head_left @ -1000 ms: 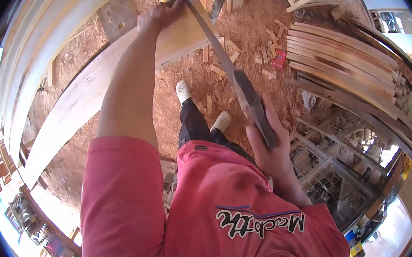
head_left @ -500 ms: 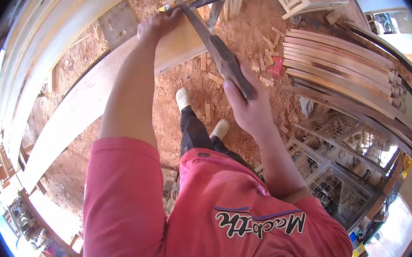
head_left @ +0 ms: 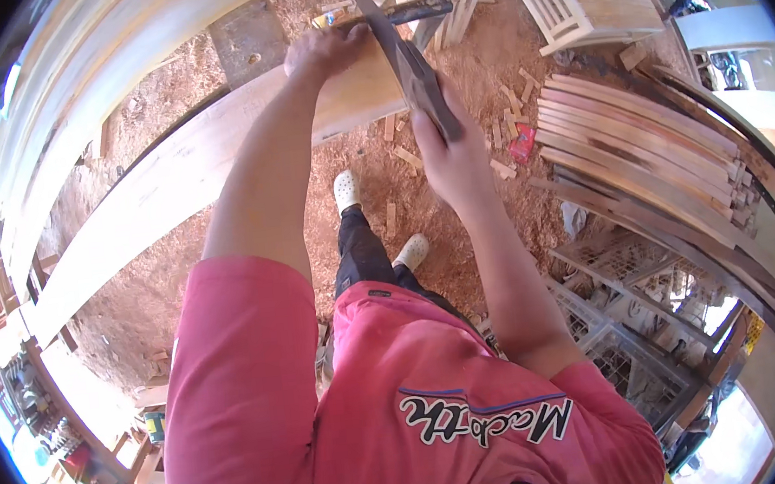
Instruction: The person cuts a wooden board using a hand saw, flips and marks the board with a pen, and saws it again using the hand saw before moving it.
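Note:
My right hand [head_left: 457, 156] is closed round the wooden handle of a handsaw [head_left: 419, 80]. The saw's long blade runs away from me toward the top of the view, at the right end of a wide pale wooden board [head_left: 211, 156]. My left hand [head_left: 323, 54] lies at that board's far edge, just left of the blade, its fingers bent over the wood and partly hidden. Beyond it, a dark worn bar [head_left: 416, 10] crosses under or beside the blade; which one I cannot tell.
Long curved planks [head_left: 99, 55] fill the upper left. A slatted wooden chair [head_left: 570, 0] stands at the far right, with a stack of planks [head_left: 628, 125] nearer. Wire-mesh crates [head_left: 617, 350] lie right of my body. Offcuts [head_left: 407, 157] and shavings cover the floor around my shoes.
My right hand has pushed the saw a little farther away from me. My left hand stays at the board's edge. The whole view has shifted slightly.

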A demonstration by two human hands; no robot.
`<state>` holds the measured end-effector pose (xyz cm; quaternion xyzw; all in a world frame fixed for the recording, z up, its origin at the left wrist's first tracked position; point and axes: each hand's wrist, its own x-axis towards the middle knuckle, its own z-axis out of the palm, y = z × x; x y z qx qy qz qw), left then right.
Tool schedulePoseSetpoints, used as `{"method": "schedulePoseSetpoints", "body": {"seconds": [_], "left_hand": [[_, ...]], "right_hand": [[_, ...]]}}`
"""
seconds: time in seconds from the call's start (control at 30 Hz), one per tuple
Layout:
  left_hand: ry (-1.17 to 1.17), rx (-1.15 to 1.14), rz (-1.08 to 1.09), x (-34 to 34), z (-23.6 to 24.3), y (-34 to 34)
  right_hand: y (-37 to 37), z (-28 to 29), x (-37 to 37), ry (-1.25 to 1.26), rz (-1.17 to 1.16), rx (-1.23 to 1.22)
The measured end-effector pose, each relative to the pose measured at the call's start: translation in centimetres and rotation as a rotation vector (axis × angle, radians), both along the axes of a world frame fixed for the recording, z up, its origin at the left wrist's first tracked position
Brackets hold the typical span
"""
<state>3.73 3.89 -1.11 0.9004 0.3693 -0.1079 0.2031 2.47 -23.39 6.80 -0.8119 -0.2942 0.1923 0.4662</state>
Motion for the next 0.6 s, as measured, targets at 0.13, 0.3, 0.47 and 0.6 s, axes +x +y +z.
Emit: {"method": "schedulePoseSetpoints", "body": {"seconds": [0.13, 0.3, 0.47, 0.6], "left_hand": [[-0.123, 0.168, -0.096, -1.4, 0.5, -0.4], [-0.081, 0.028, 0.001, -1.1, 0.8, -0.7], [-0.071, 0.037, 0.044, -0.8, 0.5, -0.7], [-0.075, 0.027, 0.048, -0.8, 0.1, -0.5]], "right_hand": [[2.6, 0.1, 1.2, 0.275, -0.084, 0.120], [0.9, 0.8, 1.2, 0.336, -0.049, 0.063], [-9.2, 4.0, -4.9, 0.252, -0.059, 0.038], [-15.9, 7.2, -9.0, 0.353, -0.093, -0.137]]}}
